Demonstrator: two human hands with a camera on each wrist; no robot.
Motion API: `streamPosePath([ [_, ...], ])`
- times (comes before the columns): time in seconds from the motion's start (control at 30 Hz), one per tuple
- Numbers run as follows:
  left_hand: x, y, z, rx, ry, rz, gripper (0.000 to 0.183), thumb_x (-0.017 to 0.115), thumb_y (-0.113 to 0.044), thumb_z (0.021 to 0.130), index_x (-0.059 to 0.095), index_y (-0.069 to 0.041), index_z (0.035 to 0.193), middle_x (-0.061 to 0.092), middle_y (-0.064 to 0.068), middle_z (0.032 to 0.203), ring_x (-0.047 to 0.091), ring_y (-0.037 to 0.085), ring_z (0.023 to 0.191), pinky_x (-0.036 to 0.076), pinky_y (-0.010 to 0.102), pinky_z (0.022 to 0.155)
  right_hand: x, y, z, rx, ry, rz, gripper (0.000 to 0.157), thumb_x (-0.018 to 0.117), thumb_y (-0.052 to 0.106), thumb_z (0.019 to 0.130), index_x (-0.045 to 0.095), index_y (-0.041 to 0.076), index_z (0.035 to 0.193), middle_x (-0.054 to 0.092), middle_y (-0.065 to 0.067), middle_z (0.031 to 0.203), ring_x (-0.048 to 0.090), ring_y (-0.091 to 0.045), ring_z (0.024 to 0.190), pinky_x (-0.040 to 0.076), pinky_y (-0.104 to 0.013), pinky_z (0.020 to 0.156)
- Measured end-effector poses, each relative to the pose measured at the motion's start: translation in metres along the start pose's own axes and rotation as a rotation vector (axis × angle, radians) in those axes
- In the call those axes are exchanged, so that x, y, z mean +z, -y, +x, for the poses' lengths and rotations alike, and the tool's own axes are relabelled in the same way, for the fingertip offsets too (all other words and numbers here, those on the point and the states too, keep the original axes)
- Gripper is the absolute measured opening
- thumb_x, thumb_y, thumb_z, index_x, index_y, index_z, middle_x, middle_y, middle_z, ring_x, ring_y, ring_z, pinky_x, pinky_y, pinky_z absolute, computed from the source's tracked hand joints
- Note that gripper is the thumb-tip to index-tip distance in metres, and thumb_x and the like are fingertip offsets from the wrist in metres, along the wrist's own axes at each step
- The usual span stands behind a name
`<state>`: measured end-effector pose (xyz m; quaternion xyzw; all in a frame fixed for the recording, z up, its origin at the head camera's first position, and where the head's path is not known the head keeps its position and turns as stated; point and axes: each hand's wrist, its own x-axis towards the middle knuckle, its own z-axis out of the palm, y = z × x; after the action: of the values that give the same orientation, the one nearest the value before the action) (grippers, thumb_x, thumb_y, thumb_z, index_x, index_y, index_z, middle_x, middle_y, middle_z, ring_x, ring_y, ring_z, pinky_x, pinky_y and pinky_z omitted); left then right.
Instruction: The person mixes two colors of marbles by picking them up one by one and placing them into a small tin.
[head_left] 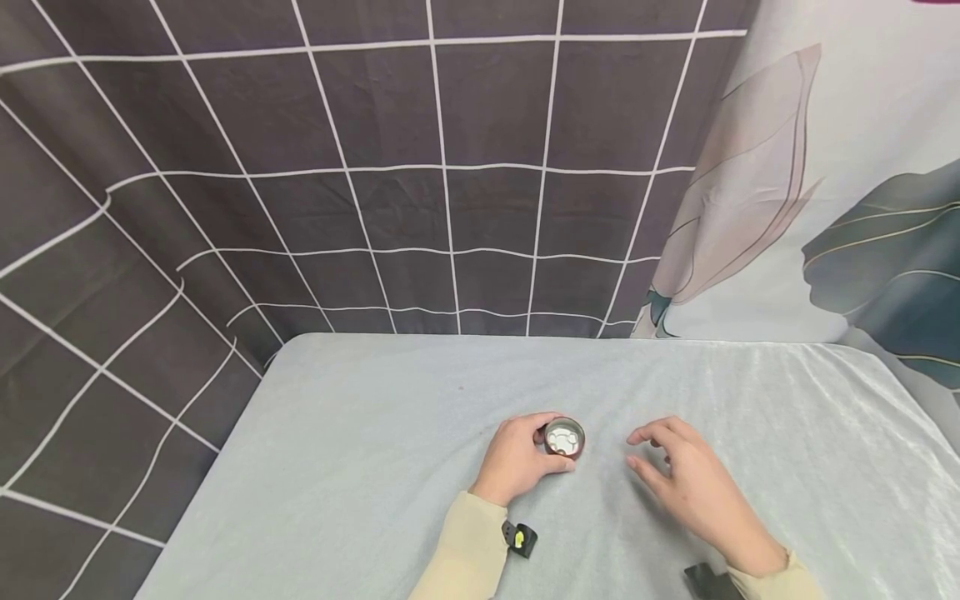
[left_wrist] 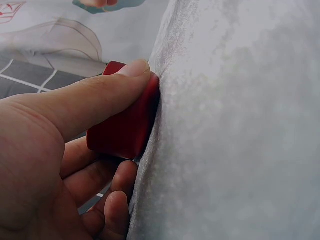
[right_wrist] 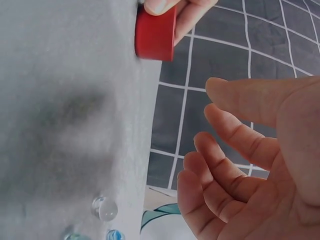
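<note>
My left hand [head_left: 517, 457] grips a small round red container [left_wrist: 122, 132] between thumb and fingers. The container stands upright on the cloth, and its open top shows a silvery inside in the head view. Some pale, shiny shapes [head_left: 562, 441] lie at its bottom, too small to tell what they are. To the right of it, apart from the container, my right hand [head_left: 693, 483] hovers over the cloth with loosely bent fingers and nothing between thumb and fingertips. In the right wrist view, a clear glass marble [right_wrist: 105, 208] and a blue-swirled marble [right_wrist: 115, 235] lie on the cloth.
A pale grey velvety cloth [head_left: 360, 433] covers the table. Dark curtain [head_left: 487, 208] with white grid lines hangs behind and at the left. A white curtain with leaf prints [head_left: 750, 208] hangs at the right. Another greenish marble [right_wrist: 75, 236] is partly cut off.
</note>
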<state>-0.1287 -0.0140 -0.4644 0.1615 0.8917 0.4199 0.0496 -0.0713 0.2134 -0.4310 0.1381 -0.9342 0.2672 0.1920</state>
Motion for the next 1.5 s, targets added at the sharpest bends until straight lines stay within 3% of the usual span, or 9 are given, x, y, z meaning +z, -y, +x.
streamPosePath([
  [0.9,0.001,0.001,-0.001,-0.009,0.003,-0.008,0.055,0.093,-0.027,0.070,0.073,-0.020,0.121,0.072,-0.007,0.109,0.060,0.005,0.094,0.048,0.030,0.088,-0.019,-0.022,-0.023,0.099,0.052,0.000,0.026,0.087,0.011,0.076,0.071,0.018,0.095,0.062,0.008,0.096,0.057,-0.012,0.083,0.051,-0.028,0.066],
  [1.3,0.002,0.003,-0.001,-0.002,-0.005,-0.011,0.056,0.093,-0.027,0.071,0.073,-0.019,0.122,0.072,-0.006,0.110,0.062,0.006,0.097,0.049,0.029,0.090,-0.024,-0.035,-0.036,0.108,0.020,0.011,0.028,0.088,0.006,0.072,0.071,0.018,0.092,0.063,0.007,0.094,0.056,-0.007,0.080,0.041,-0.012,0.068],
  [1.5,0.002,0.001,0.000,-0.004,-0.008,-0.004,0.056,0.093,-0.028,0.070,0.073,-0.019,0.122,0.072,-0.007,0.110,0.063,0.008,0.102,0.049,0.030,0.092,-0.028,-0.039,-0.043,0.141,0.028,0.005,0.030,0.088,0.005,0.072,0.071,0.018,0.093,0.062,0.007,0.093,0.054,-0.004,0.080,0.040,-0.010,0.067],
])
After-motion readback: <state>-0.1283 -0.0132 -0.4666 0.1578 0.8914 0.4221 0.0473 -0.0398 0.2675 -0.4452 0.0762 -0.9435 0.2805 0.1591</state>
